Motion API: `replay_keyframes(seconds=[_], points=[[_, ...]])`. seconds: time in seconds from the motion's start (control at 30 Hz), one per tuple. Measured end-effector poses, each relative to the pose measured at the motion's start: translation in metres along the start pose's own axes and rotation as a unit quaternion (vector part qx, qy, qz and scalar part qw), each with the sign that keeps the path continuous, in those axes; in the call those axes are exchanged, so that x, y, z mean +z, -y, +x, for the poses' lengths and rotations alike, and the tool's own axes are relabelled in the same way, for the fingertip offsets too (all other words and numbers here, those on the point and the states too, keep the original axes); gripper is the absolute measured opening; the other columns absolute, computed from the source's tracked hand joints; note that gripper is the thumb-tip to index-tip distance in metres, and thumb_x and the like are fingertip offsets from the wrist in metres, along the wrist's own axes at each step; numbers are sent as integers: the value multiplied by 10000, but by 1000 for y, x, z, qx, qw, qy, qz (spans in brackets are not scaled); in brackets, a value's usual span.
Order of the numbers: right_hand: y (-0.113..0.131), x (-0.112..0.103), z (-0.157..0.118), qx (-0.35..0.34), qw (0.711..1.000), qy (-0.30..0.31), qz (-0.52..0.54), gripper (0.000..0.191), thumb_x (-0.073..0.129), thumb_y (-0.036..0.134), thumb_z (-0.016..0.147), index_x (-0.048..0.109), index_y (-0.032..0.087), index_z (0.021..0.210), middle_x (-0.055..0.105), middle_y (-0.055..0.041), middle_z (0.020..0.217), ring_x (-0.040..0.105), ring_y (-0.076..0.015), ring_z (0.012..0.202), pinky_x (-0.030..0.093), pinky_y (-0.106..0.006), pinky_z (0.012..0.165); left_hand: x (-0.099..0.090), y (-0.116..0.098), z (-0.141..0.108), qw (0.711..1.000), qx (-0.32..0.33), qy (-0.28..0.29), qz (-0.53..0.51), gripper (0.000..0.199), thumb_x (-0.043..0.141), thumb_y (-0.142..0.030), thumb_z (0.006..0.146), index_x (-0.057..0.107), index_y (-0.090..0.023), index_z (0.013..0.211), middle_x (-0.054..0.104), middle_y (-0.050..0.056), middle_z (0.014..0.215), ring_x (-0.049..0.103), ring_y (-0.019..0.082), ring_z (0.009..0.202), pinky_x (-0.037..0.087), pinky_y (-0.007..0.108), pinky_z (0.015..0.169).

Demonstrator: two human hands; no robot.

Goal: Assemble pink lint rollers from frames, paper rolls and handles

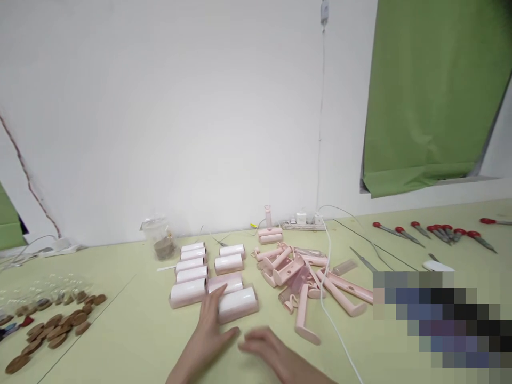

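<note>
White rolls (189, 292) in clear wrapping lie in two columns on the pale green table (132, 325). My left hand (211, 330) reaches to the front roll of the right column (238, 304), its fingers apart at that roll's left end and the thumb pointing right. Just in front of the rolls is my right hand (272, 349), slightly blurred, its fingers extended to the left and nothing seen in them. A loose pile of pink plastic parts (290, 269) lies right of the rolls.
Brown discs (60, 328) are at the left, a plastic bag (162, 240) by the wall. A power strip (304, 226) stands at the back; its white cable (328, 314) crosses the table. Several red-tipped tools (440, 232) lie at right. A pixelated patch hides the lower right.
</note>
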State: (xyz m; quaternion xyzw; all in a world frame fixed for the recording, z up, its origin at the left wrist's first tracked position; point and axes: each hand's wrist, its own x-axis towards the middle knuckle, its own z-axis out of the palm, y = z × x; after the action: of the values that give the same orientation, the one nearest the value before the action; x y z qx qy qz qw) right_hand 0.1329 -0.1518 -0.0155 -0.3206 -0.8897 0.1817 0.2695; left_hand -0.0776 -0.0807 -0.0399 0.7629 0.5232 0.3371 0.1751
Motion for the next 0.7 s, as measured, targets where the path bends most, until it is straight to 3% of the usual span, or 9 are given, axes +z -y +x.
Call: replay_keyframes(seconds=[0.07, 0.17, 0.33, 0.4, 0.47, 0.53, 0.63, 0.7], points=[[-4, -7, 27, 21, 999, -3, 38, 521, 464, 254, 792, 281, 263, 1279, 340, -47, 1280, 362, -170, 1173, 341, -289, 961, 8, 8, -7, 995, -45, -34, -84, 618, 548, -294, 680, 280, -203, 1229, 381, 94, 1237, 399, 235, 1125, 363, 371, 924], [-23, -12, 56, 69, 996, -29, 38, 491, 448, 273, 788, 309, 241, 1257, 280, -72, 1306, 280, -205, 1211, 266, -357, 994, 13, 9, -6, 974, -96, -59, -194, 540, 594, -365, 643, 382, -176, 1103, 450, 99, 1100, 525, 214, 939, 453, 341, 800], [-51, -6, 66, 152, 976, -103, 122, 366, 389, 406, 820, 422, 254, 1152, 405, -62, 1215, 359, -208, 1142, 279, -372, 957, -5, -16, 24, 954, -101, -92, -267, 553, 618, -454, 606, 404, -216, 1056, 507, 11, 881, 547, 109, 608, 470, 251, 590], [-53, -2, 65, 186, 944, -136, 235, 379, 423, 423, 797, 441, 259, 1138, 435, -50, 1209, 407, -208, 1102, 293, -357, 940, -12, -28, 43, 969, -90, -49, -225, 541, 577, -499, 626, 400, -206, 1046, 540, -1, 802, 509, 93, 523, 434, 219, 496], [-51, 2, 65, 226, 894, -152, 357, 412, 424, 425, 779, 437, 239, 1147, 476, -57, 1186, 465, -210, 1048, 335, -351, 899, -14, -40, 65, 982, -90, 33, -164, 494, 507, -528, 665, 433, -193, 1020, 552, -10, 709, 482, 99, 471, 382, 198, 397], [-50, 6, 66, 266, 816, -142, 493, 434, 359, 440, 785, 454, 192, 1129, 547, -78, 1094, 529, -212, 970, 398, -352, 824, -12, -49, 85, 981, -99, 93, -138, 434, 491, -528, 675, 520, -172, 921, 518, -29, 577, 441, 100, 391, 325, 191, 321], [-53, 11, 68, 297, 648, -108, 692, 486, 325, 488, 775, 528, 118, 1015, 622, -106, 913, 587, -206, 855, 455, -316, 697, -5, -57, 109, 974, -113, 157, -119, 371, 566, -500, 621, 596, -135, 683, 438, -44, 439, 377, 89, 304, 246, 186, 258], [-55, 12, 69, 304, 548, -106, 772, 494, 399, 522, 744, 553, 103, 955, 641, -103, 823, 603, -190, 796, 463, -281, 647, -4, -60, 117, 969, -123, 186, -104, 372, 614, -476, 581, 618, -118, 686, 446, -40, 431, 374, 88, 287, 228, 185, 250]])
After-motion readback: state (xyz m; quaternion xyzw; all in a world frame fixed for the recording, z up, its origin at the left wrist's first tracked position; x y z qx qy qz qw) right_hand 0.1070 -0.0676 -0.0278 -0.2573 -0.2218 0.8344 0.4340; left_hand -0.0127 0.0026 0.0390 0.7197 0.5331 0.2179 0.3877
